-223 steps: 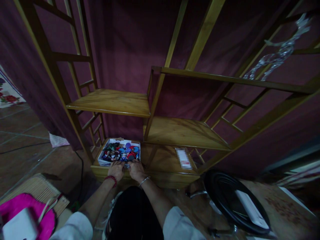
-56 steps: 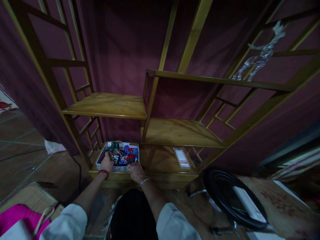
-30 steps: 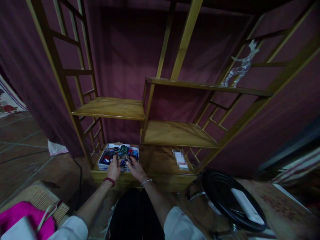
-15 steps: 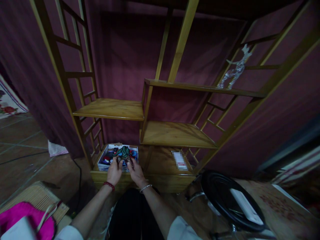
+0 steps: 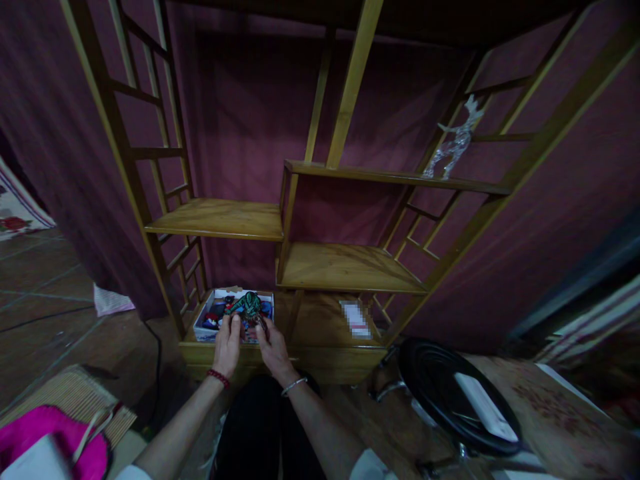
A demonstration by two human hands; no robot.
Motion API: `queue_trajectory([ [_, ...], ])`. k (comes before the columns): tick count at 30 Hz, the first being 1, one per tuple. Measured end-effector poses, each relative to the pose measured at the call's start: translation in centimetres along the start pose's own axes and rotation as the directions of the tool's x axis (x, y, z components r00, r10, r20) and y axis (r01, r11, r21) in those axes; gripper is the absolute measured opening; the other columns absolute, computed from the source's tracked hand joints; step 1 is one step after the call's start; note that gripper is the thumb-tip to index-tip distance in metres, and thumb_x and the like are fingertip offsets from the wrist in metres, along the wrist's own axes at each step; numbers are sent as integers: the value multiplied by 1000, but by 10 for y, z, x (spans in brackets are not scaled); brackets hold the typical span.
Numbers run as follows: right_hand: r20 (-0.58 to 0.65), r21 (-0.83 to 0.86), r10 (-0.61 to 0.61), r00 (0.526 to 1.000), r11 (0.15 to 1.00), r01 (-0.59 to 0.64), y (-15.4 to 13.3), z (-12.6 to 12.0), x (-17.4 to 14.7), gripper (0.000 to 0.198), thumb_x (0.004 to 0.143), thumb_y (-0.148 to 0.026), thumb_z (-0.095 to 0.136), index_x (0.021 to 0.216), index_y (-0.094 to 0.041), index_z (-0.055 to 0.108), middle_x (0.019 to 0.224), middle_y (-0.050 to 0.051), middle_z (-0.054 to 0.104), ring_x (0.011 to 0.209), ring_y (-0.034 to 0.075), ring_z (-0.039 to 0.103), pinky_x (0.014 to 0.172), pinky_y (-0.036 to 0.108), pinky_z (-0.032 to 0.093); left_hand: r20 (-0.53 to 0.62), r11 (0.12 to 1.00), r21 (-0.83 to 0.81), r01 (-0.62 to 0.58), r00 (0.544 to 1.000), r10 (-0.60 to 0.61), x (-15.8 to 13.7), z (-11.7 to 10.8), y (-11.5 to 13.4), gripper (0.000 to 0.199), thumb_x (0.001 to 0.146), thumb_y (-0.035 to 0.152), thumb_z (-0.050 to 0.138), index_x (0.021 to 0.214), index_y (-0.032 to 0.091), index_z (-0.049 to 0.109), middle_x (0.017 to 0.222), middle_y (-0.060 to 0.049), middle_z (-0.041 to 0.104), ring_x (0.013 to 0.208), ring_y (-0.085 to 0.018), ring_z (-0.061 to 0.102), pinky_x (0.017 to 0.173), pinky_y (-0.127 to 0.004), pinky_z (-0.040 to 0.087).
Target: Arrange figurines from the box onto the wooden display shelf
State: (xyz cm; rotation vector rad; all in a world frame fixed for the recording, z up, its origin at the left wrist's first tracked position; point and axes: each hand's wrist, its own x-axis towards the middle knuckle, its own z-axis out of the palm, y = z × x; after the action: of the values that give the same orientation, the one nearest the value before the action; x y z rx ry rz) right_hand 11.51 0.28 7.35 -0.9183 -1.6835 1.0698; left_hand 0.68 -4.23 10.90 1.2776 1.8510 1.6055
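A green and dark toy figure (image 5: pixel 251 305) is held over a white box (image 5: pixel 203 335) of mixed red, blue and black toys. My right hand (image 5: pixel 273 347) grips the figure's lower right part between thumb and fingers. From the left, my left hand (image 5: pixel 229 343) closes on its lower side, with the fingertips partly hidden. Both wrists are at the box's front edge. The box stands on the bottom shelf (image 5: pixel 315 323) of a wooden display rack.
Above the box is a wooden shelf (image 5: pixel 220 217), with a lower middle shelf (image 5: pixel 345 267) to its right. A clear deer figurine (image 5: pixel 453 147) stands on the upper right shelf. A round black stool (image 5: pixel 415 373) bears a white slab (image 5: pixel 485 403). A pink item (image 5: pixel 55 433) lies at lower left.
The toy figure stays over the box, looking slightly more upright. My left hand's fingers have straightened a little. The whole view has shifted slightly.
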Motion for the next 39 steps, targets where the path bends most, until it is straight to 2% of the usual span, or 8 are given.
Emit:
queue_trajectory([
  [2,-18,-7,-4,1000,1000,4,-5,-3,-2,31,83,-38,40,107,-22,52,82,2,66,74,15,63,71,25,49,-9,1000,16,-10,1000,10,-2,1,3,35,82,48,30,75,19,49,60,1,50,57,-14,49,59,-28,39],
  [5,-28,6,2,1000,1000,-2,-12,-6,-6,30,83,-39,40,105,-21,52,81,2,66,73,14,63,70,25,49,-22,999,36,-14,1000,15,-4,0,9,34,80,48,35,85,18,52,67,-1,55,64,-16,52,62,-30,41],
  [13,-79,8,-20,997,1000,21,-25,-14,-15,28,82,-38,42,99,-19,55,84,4,66,73,15,63,69,26,49,38,996,47,-80,996,78,-13,-3,25,38,80,44,36,101,18,54,82,-5,62,80,-19,57,72,-34,44],
  [19,-88,55,-10,996,998,15,-38,-19,-22,27,82,-37,42,98,-19,55,80,3,66,67,15,62,67,26,50,54,988,112,-108,993,102,-18,-4,36,35,81,42,36,99,18,54,88,-6,61,88,-21,56,79,-37,42],
  [25,-121,48,-27,992,998,33,-42,-24,-26,26,82,-36,42,94,-18,56,75,2,64,67,14,61,64,24,48,-26,971,143,-193,980,199,-21,-1,41,30,79,39,40,91,16,56,90,-7,54,95,-21,50,85,-39,39],
  [29,-143,92,-21,990,995,34,-47,-28,-29,26,82,-36,42,92,-17,56,70,1,62,62,13,58,61,23,48,-40,979,88,-183,982,187,-23,4,43,28,77,39,43,88,17,55,92,-7,54,97,-22,50,87,-39,38],
  [34,-177,118,-20,984,992,41,-53,-33,-32,24,82,-35,42,91,-17,56,64,0,60,58,12,57,59,22,47,36,996,-47,-81,996,83,-27,10,50,31,76,40,45,96,16,51,94,-8,59,91,-20,55,83,-38,41],
  [39,-211,108,-55,976,991,79,-55,-41,-34,23,83,-33,41,90,-17,56,65,0,60,58,12,56,58,22,46,92,992,-102,-77,992,87,-33,13,63,33,78,39,44,101,17,47,100,-8,59,97,-20,54,86,-36,39],
])
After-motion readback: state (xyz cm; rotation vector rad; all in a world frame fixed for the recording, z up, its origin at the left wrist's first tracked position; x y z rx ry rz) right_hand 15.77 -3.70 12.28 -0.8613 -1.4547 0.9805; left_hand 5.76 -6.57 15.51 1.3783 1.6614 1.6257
